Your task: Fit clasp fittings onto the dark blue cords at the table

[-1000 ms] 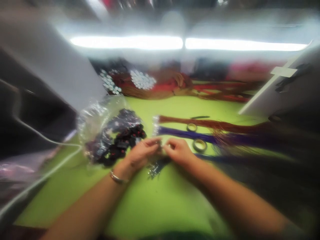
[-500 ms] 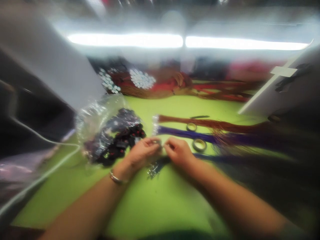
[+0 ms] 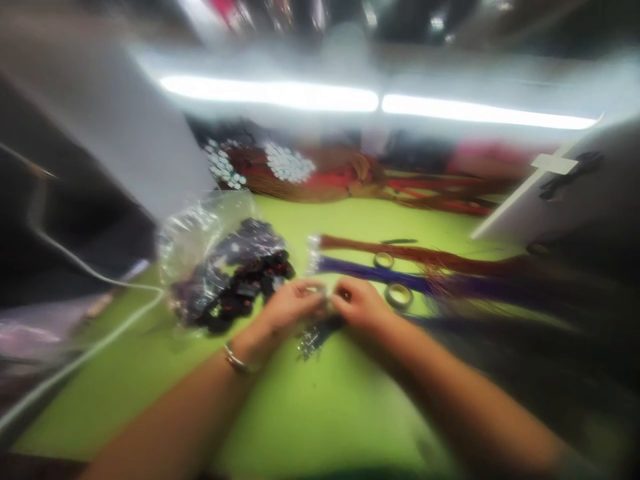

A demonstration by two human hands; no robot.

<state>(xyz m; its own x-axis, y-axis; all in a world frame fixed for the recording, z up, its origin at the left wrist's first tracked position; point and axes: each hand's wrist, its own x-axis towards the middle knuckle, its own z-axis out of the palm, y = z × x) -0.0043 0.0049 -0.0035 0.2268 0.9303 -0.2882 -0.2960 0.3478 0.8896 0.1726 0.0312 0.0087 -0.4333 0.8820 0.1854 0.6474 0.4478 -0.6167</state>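
Observation:
My left hand (image 3: 295,305) and my right hand (image 3: 359,303) meet fingertip to fingertip over the green table (image 3: 300,413). Both are closed in a pinch; whatever lies between the fingers is too small and blurred to name. Just below them is a bundle of dark wires with shiny metal ends (image 3: 310,341), partly hidden by the right hand. Left of my left hand, black plastic parts (image 3: 245,290) with reddish spots spill from a clear plastic bag (image 3: 185,233). Behind the right hand lie a purple wire bundle (image 3: 350,268) and a brown wire bundle (image 3: 360,244), both with whitish ends.
Two rolls of tape, a nearer one (image 3: 399,307) and a farther one (image 3: 383,261), lie by the wires. Red and brown wire bundles with white connectors (image 3: 289,162) line the back. Grey panels flank the table. A white cable (image 3: 100,340) crosses the left side.
The view has tilted slightly, shifting the scene a little right and down on the left. My hands stay together in the same place, with small finger movements.

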